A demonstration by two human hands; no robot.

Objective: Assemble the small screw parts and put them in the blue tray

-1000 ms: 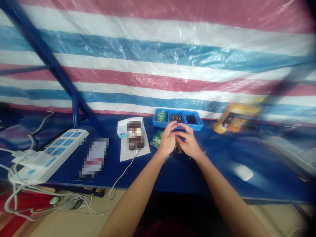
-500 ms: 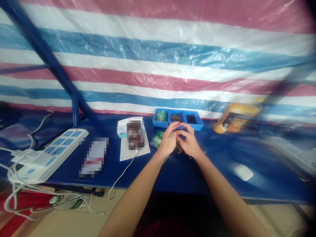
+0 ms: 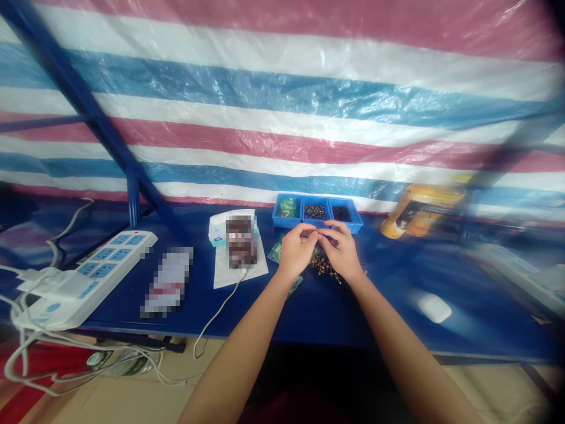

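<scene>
My left hand and my right hand meet at the fingertips over the table, both pinched closed. Whatever sits between the fingers is too small to make out. Under and between the hands lies a loose pile of small brass-coloured screw-like pieces. A clear-and-green plastic bag shows beside my left hand, partly covered by it. Just beyond the fingers stands a blue three-part tray. Its left section holds green packets, the middle small metal pieces, the right small black pieces.
Left of the hands, a blurred-out phone-like item with a cable rests on white packaging. Farther left are a pixelated packet and a power strip with cables. At right are a yellow-orange bottle and a white case.
Both hands have come slightly lower and nearer to me, uncovering the tray's middle section. The raised fingers have drawn down, and the fingertips still meet.
</scene>
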